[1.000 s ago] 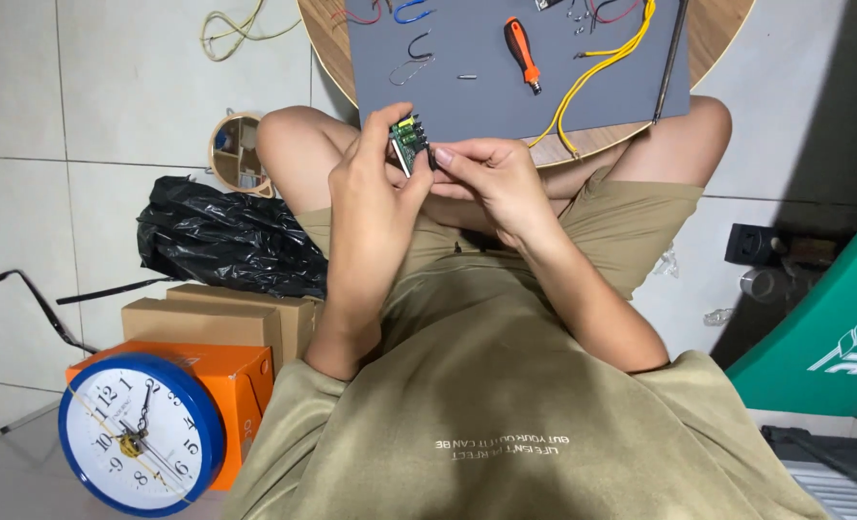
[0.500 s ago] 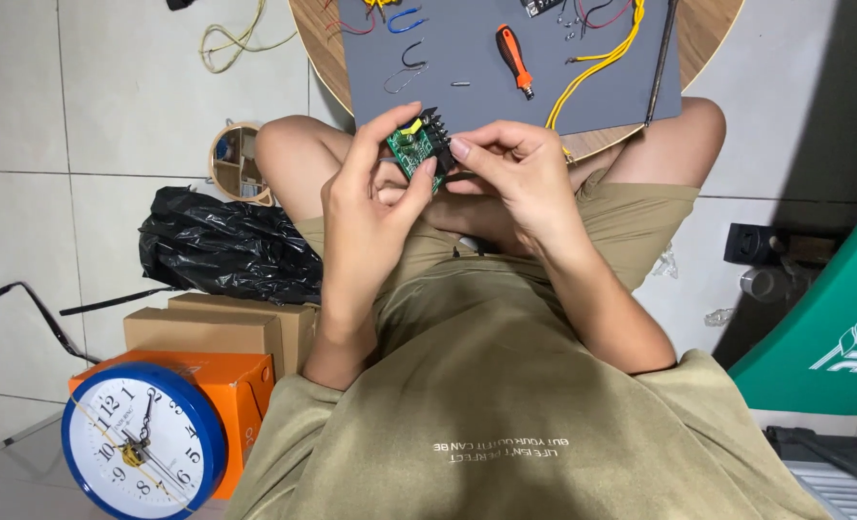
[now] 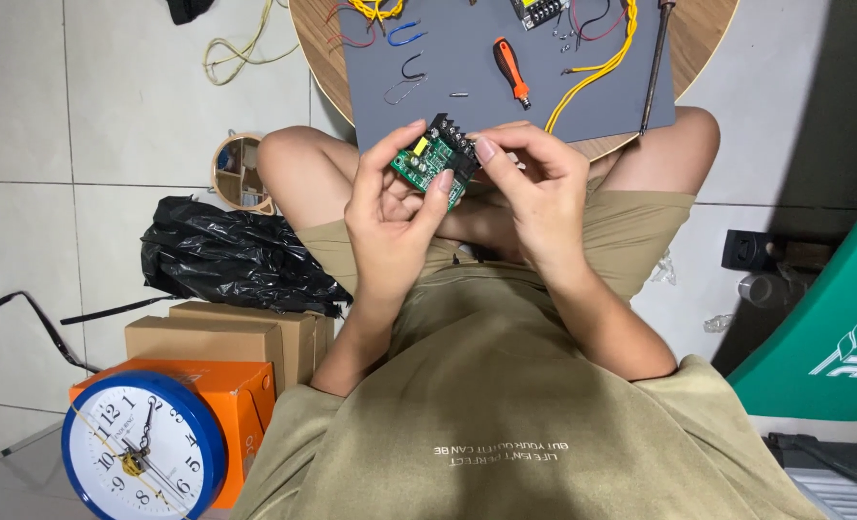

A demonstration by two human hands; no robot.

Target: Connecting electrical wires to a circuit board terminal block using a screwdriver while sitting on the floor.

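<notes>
The person sits with knees apart and holds a small green circuit board (image 3: 431, 161) up in front of the chest, just short of the near edge of the round wooden desk (image 3: 318, 39). The left hand (image 3: 395, 207) is closed on the board, thumb pressing its near corner and fingers curled behind it, while the right hand (image 3: 534, 183) pinches the black terminal block at the board's right end between thumb and forefinger. On the grey mat (image 3: 467, 67) covering the desk lie an orange-handled screwdriver (image 3: 511, 70), a twisted yellow wire (image 3: 597, 60), a thin dark rod (image 3: 653, 67) and several short bent wire pieces (image 3: 411, 67). On the floor to the person's left sit a black plastic bag (image 3: 226, 255), brown cardboard boxes (image 3: 221, 337), an orange box (image 3: 241, 404) and a blue-rimmed clock (image 3: 144, 448). The board is gripped by its edges over the lap, not resting on anything, so a slip of the thumb could likely drop it onto the legs or the tiled floor. Squeezing on the terminal end could also strain its solder joints, and fingers lying across the components risk bending small parts.
</notes>
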